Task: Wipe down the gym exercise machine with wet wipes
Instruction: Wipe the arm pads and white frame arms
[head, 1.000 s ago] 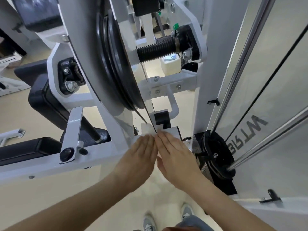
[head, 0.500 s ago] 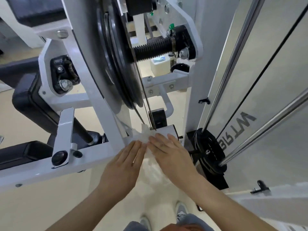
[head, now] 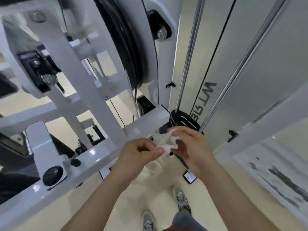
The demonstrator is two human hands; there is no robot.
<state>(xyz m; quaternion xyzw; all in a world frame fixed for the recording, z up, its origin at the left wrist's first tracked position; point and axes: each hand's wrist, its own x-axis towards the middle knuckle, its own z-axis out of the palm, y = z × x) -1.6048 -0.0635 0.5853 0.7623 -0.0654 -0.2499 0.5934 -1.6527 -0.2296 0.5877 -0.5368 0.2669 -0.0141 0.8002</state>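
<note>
While close to the white machine bar [head: 93, 157], pinches a crumpled wipe [head: 166, 145] between both hands, curled fingers of the left hand [head: 140, 155] on its left end, of the right hand [head: 193, 147] on its right.

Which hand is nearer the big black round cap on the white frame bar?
Left. The left hand sits to the right of the black cap, in front of the bar; the right hand is farther right, past the wipe both hands pinch.
</note>
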